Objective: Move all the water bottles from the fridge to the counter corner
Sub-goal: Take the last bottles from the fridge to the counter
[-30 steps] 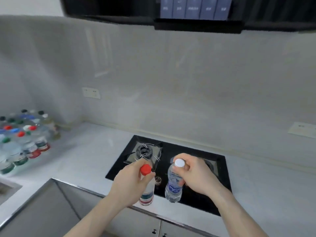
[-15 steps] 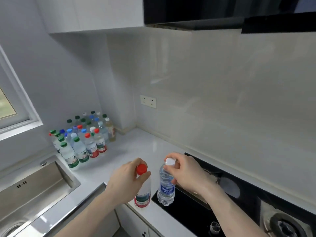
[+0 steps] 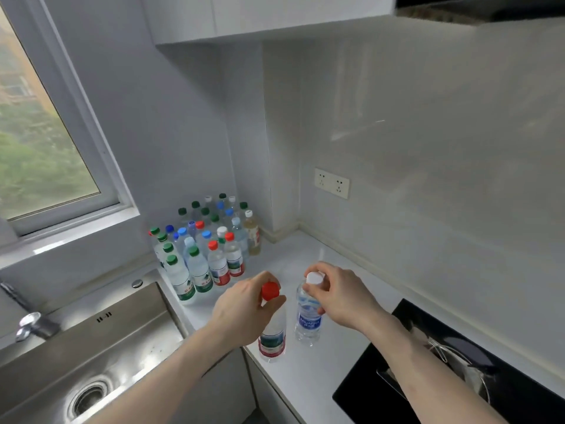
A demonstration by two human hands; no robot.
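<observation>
Head view: my left hand [image 3: 241,313] is grasping the red-capped bottle [image 3: 273,332] by its neck. My right hand [image 3: 342,296] is pinching the white-capped bottle [image 3: 308,321], both over the desk [image 3: 308,374], near the far-left bottle cluster [image 3: 208,246].

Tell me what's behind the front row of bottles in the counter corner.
More upright bottles with green, blue, red and white caps, packed back to the wall. Only their caps and shoulders show; bodies and labels are covered by the front row.

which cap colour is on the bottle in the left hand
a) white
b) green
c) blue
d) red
d: the left hand grips the neck of a bottle with a red cap, while the right hand holds the white-capped bottle.
</observation>
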